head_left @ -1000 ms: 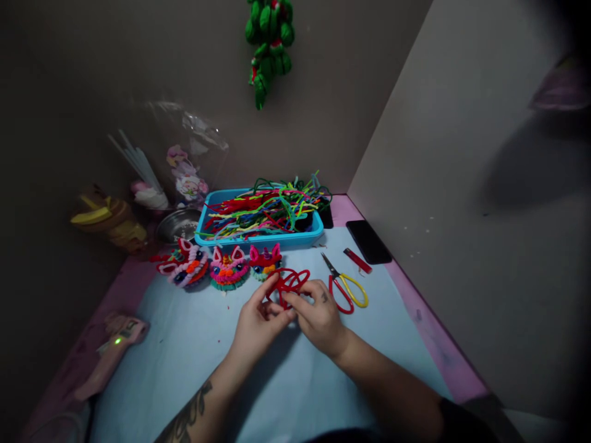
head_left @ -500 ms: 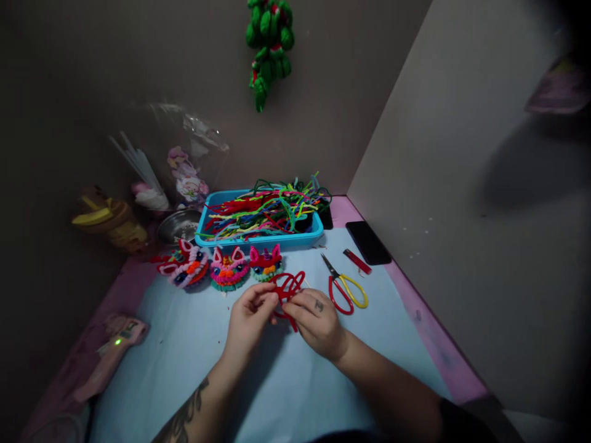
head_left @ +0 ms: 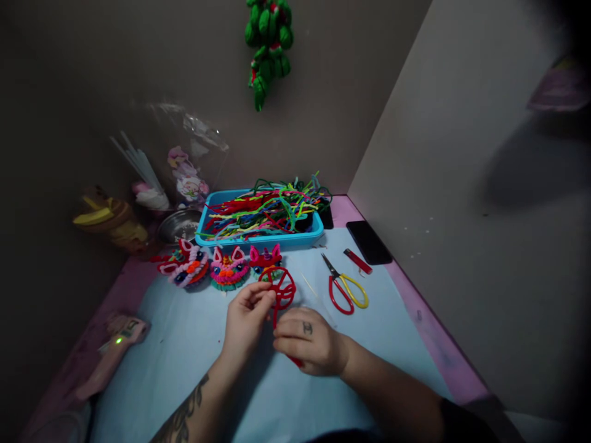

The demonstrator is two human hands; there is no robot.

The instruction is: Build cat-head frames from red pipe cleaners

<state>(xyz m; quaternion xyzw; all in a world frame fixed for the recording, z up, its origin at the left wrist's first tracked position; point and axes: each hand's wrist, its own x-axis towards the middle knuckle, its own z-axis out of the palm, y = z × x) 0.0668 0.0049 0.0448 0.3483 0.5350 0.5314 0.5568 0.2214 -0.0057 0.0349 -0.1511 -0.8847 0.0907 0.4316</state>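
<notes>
A red pipe cleaner frame [head_left: 285, 286], bent into a round shape with crossing strands, is held upright above the table. My left hand [head_left: 249, 314] pinches its left side between thumb and fingers. Lower and to the right, my right hand [head_left: 314, 341] is closed on a red strand that hangs from the frame; a red end pokes out below the fingers. Just behind the frame stand three small pipe cleaner lion heads, one pink and orange [head_left: 188, 267], one bright pink [head_left: 229, 269], one red and teal [head_left: 266, 261].
A blue tray [head_left: 258, 241] of many-coloured pipe cleaners stands at the back. Scissors [head_left: 344, 286] with red and yellow handles, a red lighter [head_left: 357, 261] and a black phone [head_left: 368, 242] lie right. A pink glue gun [head_left: 111, 360] with a green light lies left, near a metal bowl [head_left: 178, 226].
My right hand has moved down, away from the middle of the red frame, drawing along a strand. The frame has turned, and its round outline now shows. My left hand stays nearly in place.
</notes>
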